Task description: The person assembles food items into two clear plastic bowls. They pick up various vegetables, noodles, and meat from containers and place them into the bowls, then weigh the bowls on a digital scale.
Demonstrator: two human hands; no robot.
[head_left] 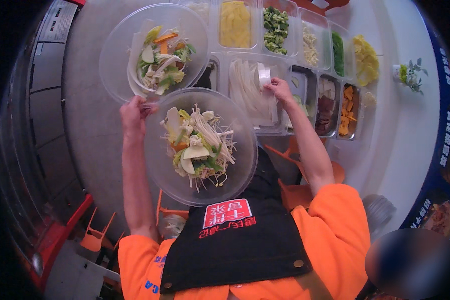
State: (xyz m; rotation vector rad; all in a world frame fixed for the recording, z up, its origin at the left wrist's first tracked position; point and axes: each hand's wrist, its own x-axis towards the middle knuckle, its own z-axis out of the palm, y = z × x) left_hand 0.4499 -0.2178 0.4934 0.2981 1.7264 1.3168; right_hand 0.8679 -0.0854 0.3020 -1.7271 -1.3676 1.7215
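Note:
My left hand [134,116] is closed at the edges where two large clear bowls meet, its fingertips at the near bowl's rim. That near bowl [157,165] is close to my apron and contains enoki mushrooms, bean sprouts, pale green-edged slices and leafy greens. Up and left of it, the far bowl [116,55] carries another vegetable mix with orange strips. Over a clear tub of wide white strips [245,90], my right hand [280,90] pinches a glossy white curved piece [264,77]. Whether this piece is one of the strips cannot be made out.
Clear tubs hold yellow slices [235,25], chopped greens [276,30] and pale pieces [310,46]. Metal trays hold dark red slices [325,112] and orange chunks [348,109]. A small potted plant [407,74] stands at right. Orange chairs [97,235] are below the counter.

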